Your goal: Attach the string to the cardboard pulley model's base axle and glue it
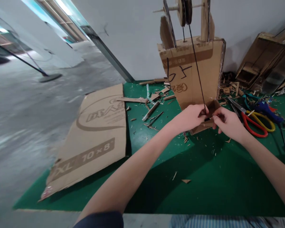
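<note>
A tall cardboard structure point(192, 72) stands upright on a green mat point(204, 177), with a spool on a wooden rod at its top. A black string point(196, 63) runs from the spool down its front. My left hand point(191, 117) is closed, pinching the lower end of the string at the structure's base. My right hand point(228, 123) is closed too, pinching a small thin black piece against the same spot. Both hands touch the small cardboard base flap point(203, 126).
A large flat cardboard sheet point(95, 136) printed "10×8" lies on the left, half off the mat. Cardboard scraps and strips point(154, 107) lie behind. Red and yellow scissors point(256, 123) and blue tools sit right. More cardboard pieces point(258, 60) lean against the wall.
</note>
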Motion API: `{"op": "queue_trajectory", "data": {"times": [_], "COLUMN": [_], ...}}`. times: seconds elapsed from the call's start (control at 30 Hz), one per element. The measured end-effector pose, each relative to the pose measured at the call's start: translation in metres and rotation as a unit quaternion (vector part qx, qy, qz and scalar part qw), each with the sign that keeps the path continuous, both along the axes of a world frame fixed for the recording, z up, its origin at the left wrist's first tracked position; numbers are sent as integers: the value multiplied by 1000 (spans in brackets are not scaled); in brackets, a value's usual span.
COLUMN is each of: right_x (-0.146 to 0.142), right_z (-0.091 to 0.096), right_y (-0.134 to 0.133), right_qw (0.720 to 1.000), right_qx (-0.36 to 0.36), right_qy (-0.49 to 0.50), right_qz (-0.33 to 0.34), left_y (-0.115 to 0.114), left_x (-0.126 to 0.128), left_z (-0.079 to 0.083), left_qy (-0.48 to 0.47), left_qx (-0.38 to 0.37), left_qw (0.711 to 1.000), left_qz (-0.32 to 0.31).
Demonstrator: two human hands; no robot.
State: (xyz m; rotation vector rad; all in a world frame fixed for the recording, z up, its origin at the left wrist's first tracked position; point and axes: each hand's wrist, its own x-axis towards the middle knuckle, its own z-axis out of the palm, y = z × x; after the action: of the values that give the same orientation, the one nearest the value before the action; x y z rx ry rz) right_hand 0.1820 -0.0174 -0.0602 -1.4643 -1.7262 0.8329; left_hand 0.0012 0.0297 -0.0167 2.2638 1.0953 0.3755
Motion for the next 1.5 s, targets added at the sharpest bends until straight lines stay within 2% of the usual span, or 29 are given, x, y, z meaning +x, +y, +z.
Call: {"op": "queue_trajectory", "data": {"times": [0.07, 0.27, 0.53, 0.63, 0.77, 0.93, 1.0, 1.1, 1.17, 1.2, 1.27, 1.37, 1.43, 1.5], "right_x": [-2, -5, -7, -4, -1, -4, -6, -6, -5, -4, -4, -8, -12, -16], "right_z": [-2, -2, 2, 4, 8, 11, 11, 7, 3, 1, -1, -2, -1, -2], "right_y": [1, 0, -6, -6, -7, -12, -15, -17, -15, -14, -11, -8, -7, -7], "right_qw": [997, 989, 995, 996, 986, 965, 939, 878, 867, 877, 915, 968, 985, 990], "right_qx": [-36, -35, -28, -6, 43, 126, 194, 288, 303, 297, 269, 220, 174, 119], "right_qy": [67, 141, 84, 32, -86, -174, -251, -368, -388, -374, -300, -121, -9, 76], "right_qz": [0, 23, 43, 77, 137, 149, 137, 103, 73, 57, 32, 9, 1, -1], "left_y": [0, 3, 1, 2, 4, -3, -9, -17, -19, -19, -18, -17, -17, -16], "left_x": [1, 4, 6, 7, 7, 7, 8, 10, 11, 11, 12, 13, 13, 12], "left_z": [-1, -5, -7, -9, -12, -12, -10, -10, -12, -13, -15, -16, -16, -16], "left_qy": [7, 9, 12, 1, -22, 16, 62, 122, 120, 111, 100, 109, 108, 100], "left_qx": [12, 26, 30, 26, 32, 44, 80, 134, 143, 142, 142, 148, 148, 143], "left_qw": [1000, 1000, 999, 1000, 999, 998, 994, 983, 982, 983, 985, 983, 983, 984], "left_qz": [-1, 2, 9, 16, 22, 38, 40, 32, 23, 19, 17, 27, 29, 26]}}
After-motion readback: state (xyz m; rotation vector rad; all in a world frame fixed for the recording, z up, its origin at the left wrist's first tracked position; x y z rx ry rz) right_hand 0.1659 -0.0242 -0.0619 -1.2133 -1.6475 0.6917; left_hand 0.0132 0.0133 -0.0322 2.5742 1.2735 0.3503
